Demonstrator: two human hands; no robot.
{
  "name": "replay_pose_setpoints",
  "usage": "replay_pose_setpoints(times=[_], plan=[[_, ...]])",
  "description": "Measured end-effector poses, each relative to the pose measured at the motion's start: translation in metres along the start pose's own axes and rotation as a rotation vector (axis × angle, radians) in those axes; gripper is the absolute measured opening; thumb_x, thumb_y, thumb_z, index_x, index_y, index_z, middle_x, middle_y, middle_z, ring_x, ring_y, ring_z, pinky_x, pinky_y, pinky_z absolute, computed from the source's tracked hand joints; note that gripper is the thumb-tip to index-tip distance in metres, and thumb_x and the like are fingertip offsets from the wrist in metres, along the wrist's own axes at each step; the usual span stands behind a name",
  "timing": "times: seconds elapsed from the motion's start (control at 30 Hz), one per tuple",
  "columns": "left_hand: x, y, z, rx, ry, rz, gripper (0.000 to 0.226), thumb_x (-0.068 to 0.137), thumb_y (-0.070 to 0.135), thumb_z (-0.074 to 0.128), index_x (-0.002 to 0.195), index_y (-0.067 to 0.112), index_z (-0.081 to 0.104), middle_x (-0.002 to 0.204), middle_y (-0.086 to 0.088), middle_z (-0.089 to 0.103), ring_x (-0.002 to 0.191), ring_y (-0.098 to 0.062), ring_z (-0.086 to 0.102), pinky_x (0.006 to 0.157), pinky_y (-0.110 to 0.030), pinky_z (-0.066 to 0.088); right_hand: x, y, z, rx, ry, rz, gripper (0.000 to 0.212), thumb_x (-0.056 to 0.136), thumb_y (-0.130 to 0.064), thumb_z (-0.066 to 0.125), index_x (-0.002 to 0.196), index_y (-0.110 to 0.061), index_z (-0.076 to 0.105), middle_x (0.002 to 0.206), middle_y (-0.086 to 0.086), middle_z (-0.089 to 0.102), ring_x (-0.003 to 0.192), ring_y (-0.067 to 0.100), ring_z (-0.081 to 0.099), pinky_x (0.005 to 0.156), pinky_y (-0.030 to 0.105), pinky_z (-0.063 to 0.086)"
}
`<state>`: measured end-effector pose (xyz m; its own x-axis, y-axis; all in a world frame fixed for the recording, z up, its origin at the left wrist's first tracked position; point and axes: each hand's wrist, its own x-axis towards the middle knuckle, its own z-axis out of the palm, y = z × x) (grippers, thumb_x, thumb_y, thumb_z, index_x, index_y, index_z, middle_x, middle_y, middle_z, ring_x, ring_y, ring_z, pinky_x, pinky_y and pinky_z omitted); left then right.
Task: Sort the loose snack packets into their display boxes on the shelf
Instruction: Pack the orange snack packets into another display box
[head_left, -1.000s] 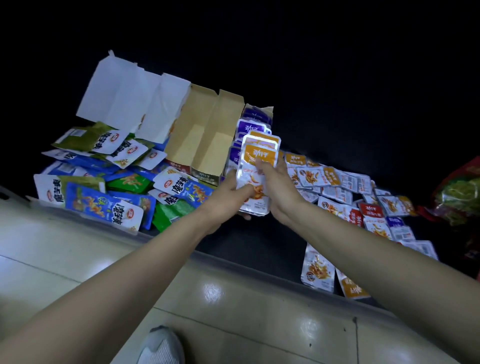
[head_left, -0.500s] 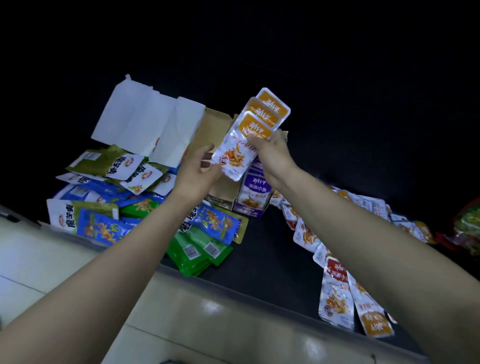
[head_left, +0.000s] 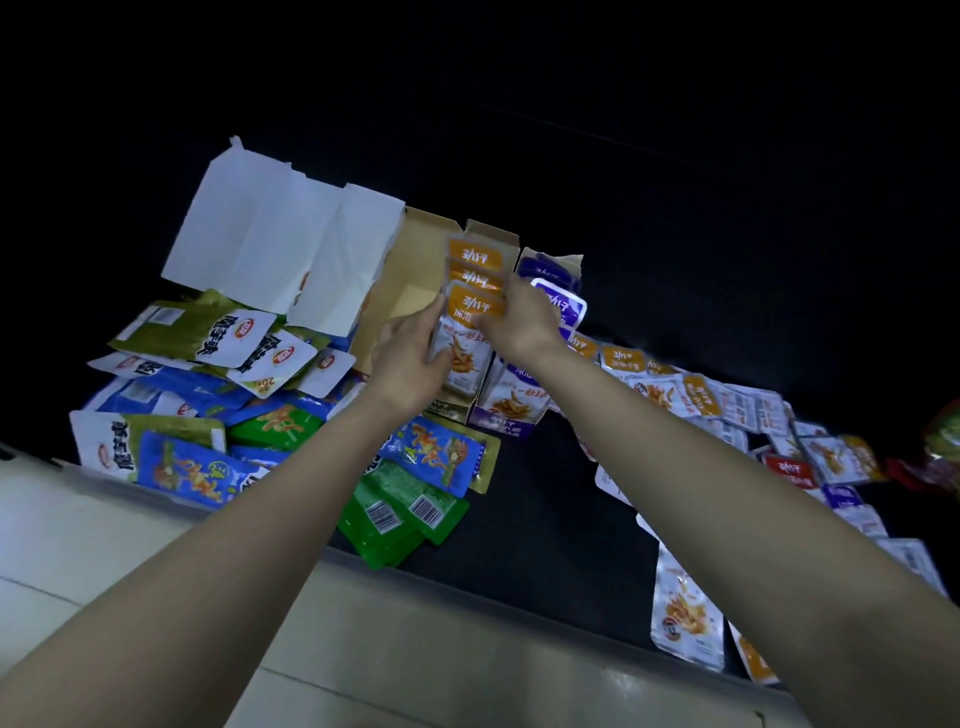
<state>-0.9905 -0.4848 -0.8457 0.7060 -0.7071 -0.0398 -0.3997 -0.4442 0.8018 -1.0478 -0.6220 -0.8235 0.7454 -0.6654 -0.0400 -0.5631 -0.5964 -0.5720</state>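
Both my hands hold a small stack of orange-topped snack packets (head_left: 474, 291) upright inside the open brown cardboard display box (head_left: 415, 265). My left hand (head_left: 415, 353) grips the stack's lower left side. My right hand (head_left: 514, 319) pinches its right edge. A purple display box (head_left: 511, 410) with purple packets stands right beside it. Loose orange, red and purple packets (head_left: 701, 400) lie scattered on the dark shelf to the right.
White box flaps (head_left: 270, 244) stand open at the left. Below them lies a heap of blue, green and olive packets (head_left: 208, 415). Green packets (head_left: 400, 514) overhang the shelf's front edge. Pale floor tiles (head_left: 441, 649) run along the bottom.
The orange stack has come down from above the boxes into the brown box, with both hands following it. The view has shifted slightly.
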Motion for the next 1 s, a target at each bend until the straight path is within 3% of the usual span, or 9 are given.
replay_pose_setpoints(times=[0.2, 0.37, 0.43, 0.53, 0.6, 0.77, 1.0], plan=[[0.015, -0.018, 0.01, 0.094, -0.042, 0.023, 0.069, 0.076, 0.039, 0.043, 0.145, 0.037, 0.034, 0.13, 0.005, 0.058, 0.122, -0.029, 0.046, 0.1, -0.048, 0.041, 0.005, 0.011, -0.004, -0.006, 0.068, -0.057, 0.029, 0.082, -0.006, 0.069, 0.11, -0.008, 0.062, 0.105, 0.013, 0.068, 0.098, 0.032, 0.063, 0.078, 0.04, 0.052], [0.013, -0.012, 0.013, 0.159, 0.039, 0.069, 0.063, 0.084, 0.01, 0.064, 0.142, 0.021, 0.044, 0.138, -0.004, 0.049, 0.127, -0.029, 0.037, 0.096, -0.025, 0.026, 0.011, 0.01, -0.007, -0.084, 0.062, -0.079, 0.02, 0.081, -0.011, 0.072, 0.099, -0.011, 0.066, 0.098, 0.008, 0.07, 0.092, 0.026, 0.065, 0.077, 0.041, 0.053], [0.007, -0.008, 0.011, 0.142, 0.088, 0.085, 0.059, 0.083, 0.002, 0.067, 0.138, 0.013, 0.05, 0.138, -0.008, 0.044, 0.125, -0.028, 0.041, 0.096, -0.022, 0.031, 0.012, 0.009, -0.006, -0.117, 0.053, -0.083, 0.02, 0.082, -0.012, 0.071, 0.101, -0.011, 0.065, 0.098, 0.008, 0.069, 0.094, 0.027, 0.064, 0.081, 0.042, 0.052], [0.0, -0.008, 0.011, 0.198, 0.209, -0.022, 0.049, 0.081, 0.004, 0.071, 0.126, 0.007, 0.052, 0.126, -0.014, 0.048, 0.106, -0.031, 0.055, 0.08, -0.033, 0.043, 0.012, 0.008, -0.007, -0.139, 0.022, -0.079, 0.026, 0.085, -0.013, 0.068, 0.11, -0.012, 0.062, 0.107, 0.009, 0.068, 0.102, 0.028, 0.062, 0.093, 0.044, 0.048], [-0.001, -0.014, 0.01, 0.35, 0.188, -0.082, 0.037, 0.084, 0.014, 0.071, 0.115, 0.005, 0.055, 0.112, -0.016, 0.059, 0.096, -0.034, 0.06, 0.07, -0.037, 0.044, 0.011, 0.008, -0.008, -0.149, 0.012, -0.088, 0.029, 0.085, -0.014, 0.068, 0.113, -0.012, 0.06, 0.109, 0.009, 0.067, 0.103, 0.028, 0.062, 0.094, 0.045, 0.047], [-0.002, -0.025, 0.004, 0.46, 0.213, -0.041, 0.009, 0.086, 0.01, 0.064, 0.082, 0.003, 0.067, 0.078, -0.016, 0.069, 0.076, -0.036, 0.063, 0.064, -0.038, 0.049, 0.007, 0.012, -0.009, -0.121, 0.056, -0.114, 0.021, 0.084, -0.015, 0.069, 0.104, -0.012, 0.063, 0.1, 0.006, 0.07, 0.095, 0.027, 0.063, 0.089, 0.044, 0.048], [-0.008, -0.022, 0.007, 0.391, 0.301, 0.001, 0.005, 0.084, 0.001, 0.061, 0.084, 0.001, 0.066, 0.077, -0.016, 0.067, 0.074, -0.035, 0.061, 0.061, -0.035, 0.041, 0.003, 0.015, -0.009, -0.041, 0.086, -0.132, 0.02, 0.086, -0.017, 0.068, 0.105, -0.013, 0.064, 0.096, 0.006, 0.07, 0.092, 0.027, 0.065, 0.085, 0.048, 0.051]])
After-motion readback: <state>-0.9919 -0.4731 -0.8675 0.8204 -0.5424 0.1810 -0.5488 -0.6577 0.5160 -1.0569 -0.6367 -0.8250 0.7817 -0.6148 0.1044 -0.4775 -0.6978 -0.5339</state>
